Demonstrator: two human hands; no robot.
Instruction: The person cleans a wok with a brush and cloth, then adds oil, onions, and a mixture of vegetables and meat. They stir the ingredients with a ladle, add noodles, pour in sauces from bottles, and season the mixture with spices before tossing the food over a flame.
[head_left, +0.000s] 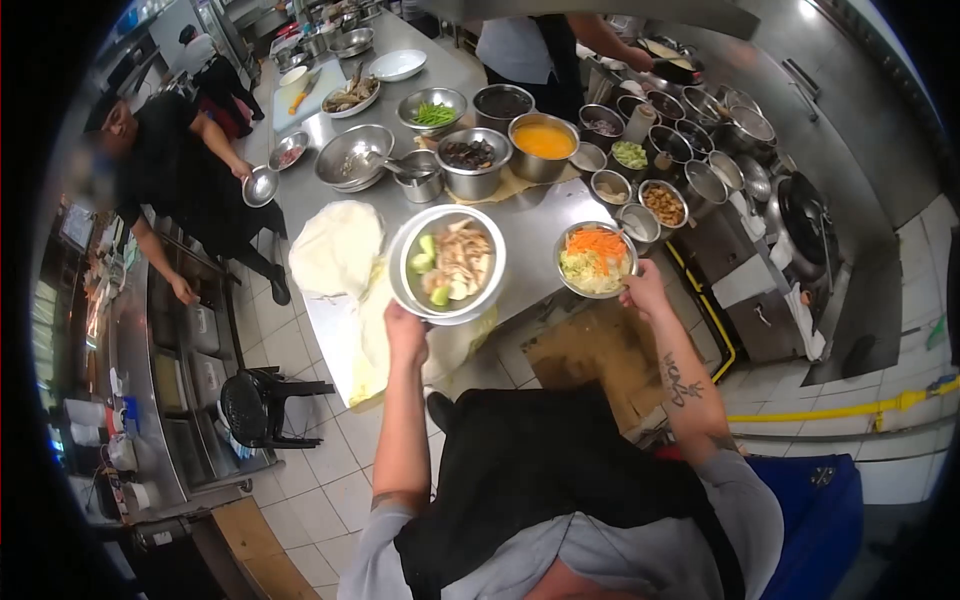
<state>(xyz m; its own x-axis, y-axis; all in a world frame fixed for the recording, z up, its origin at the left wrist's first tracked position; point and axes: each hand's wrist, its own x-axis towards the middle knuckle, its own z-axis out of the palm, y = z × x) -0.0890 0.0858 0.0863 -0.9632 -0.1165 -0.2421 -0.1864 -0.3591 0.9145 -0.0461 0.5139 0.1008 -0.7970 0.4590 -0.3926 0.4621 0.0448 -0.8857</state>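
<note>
My left hand (pixel 407 338) is closed on the near rim of a pale round bowl (pixel 397 262). Inside it lie sliced mushrooms (pixel 463 258) and pieces of green vegetable (pixel 423 262). To the right, my right hand (pixel 645 290) grips the edge of a metal bowl (pixel 590 294). Shredded carrot (pixel 597 243) and pale shredded vegetable (pixel 590 270) fill that one. Both bowls are held up in front of me, by the near end of the steel table (pixel 535 275). Beneath and left of the left bowl lies a pale, crumpled sheet-like thing (pixel 337 245).
Behind the bowls stand a pot of orange liquid (pixel 543 140), a pot of dark pieces (pixel 472 158) and a bowl of green beans (pixel 433 112). A co-worker (pixel 185 160) on the left holds a metal bowl (pixel 260 186). Another person (pixel 530 60) works beyond the table. A black stool (pixel 255 408) stands left.
</note>
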